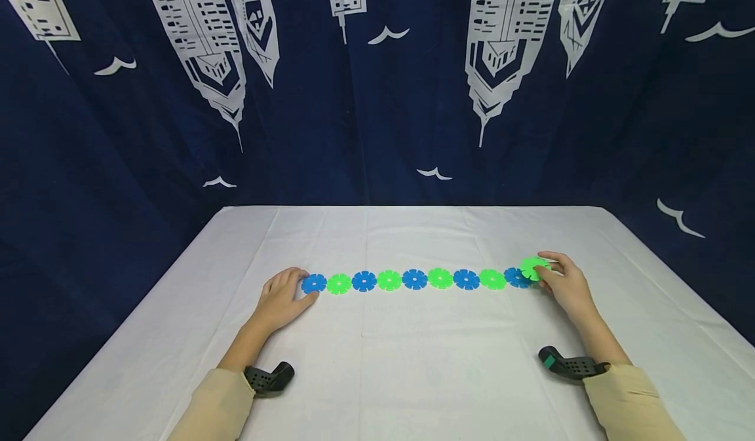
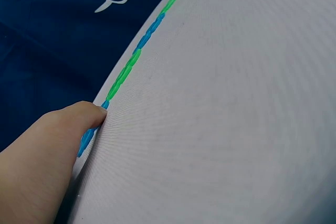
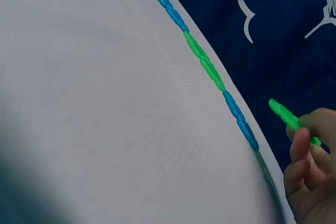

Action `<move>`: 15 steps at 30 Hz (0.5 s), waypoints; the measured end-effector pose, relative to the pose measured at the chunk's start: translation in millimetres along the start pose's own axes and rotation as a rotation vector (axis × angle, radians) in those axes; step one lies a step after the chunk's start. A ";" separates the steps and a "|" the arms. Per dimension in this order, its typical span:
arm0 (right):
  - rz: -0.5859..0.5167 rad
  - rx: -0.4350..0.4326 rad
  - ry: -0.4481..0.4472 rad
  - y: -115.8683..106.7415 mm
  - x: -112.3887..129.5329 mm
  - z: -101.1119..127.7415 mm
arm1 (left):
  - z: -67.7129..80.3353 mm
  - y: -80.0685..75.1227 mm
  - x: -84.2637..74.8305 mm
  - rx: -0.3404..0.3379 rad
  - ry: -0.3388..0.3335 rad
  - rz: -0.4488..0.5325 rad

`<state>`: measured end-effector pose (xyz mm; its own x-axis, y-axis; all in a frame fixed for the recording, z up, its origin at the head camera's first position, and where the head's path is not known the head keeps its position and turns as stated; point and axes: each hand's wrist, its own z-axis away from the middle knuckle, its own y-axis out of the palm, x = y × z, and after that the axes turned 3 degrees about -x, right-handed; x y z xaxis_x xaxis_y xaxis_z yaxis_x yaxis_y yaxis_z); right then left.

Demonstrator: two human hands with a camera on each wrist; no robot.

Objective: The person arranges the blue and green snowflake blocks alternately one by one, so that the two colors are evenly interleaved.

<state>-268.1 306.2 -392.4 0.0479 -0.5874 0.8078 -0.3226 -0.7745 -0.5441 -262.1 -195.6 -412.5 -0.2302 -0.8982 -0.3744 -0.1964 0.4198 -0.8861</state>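
Note:
A straight row of notched plastic discs, alternating blue and green, lies flat across the white table. At its left end my left hand [image 1: 283,300] rests on the cloth, fingers at the far edge and thumb at the near edge of the end blue disc [image 1: 314,284]. The left wrist view shows the thumb [image 2: 79,116] against that blue disc. My right hand [image 1: 567,286] pinches a green disc [image 1: 533,268] between thumb and fingers, raised above the blue disc [image 1: 516,278] at the row's right end. In the right wrist view this green disc [image 3: 285,113] is seen edge-on, apart from the row.
Other discs in the row include a green disc [image 1: 339,284] and a blue disc [image 1: 415,279] near the middle. A white cloth [image 1: 413,362] with creases covers the table. Behind it hangs a dark blue curtain [image 1: 377,120] printed with white buildings and birds.

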 end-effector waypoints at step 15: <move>0.234 -0.131 0.045 4.3 -18.4 -1.0 | -0.6 1.3 0.8 0.005 -0.002 0.005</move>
<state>-271.3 313.9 -409.4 -0.0838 -0.7334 0.6746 -0.4398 -0.5802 -0.6855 -263.1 -195.7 -413.7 -0.2291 -0.8963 -0.3797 -0.1904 0.4238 -0.8855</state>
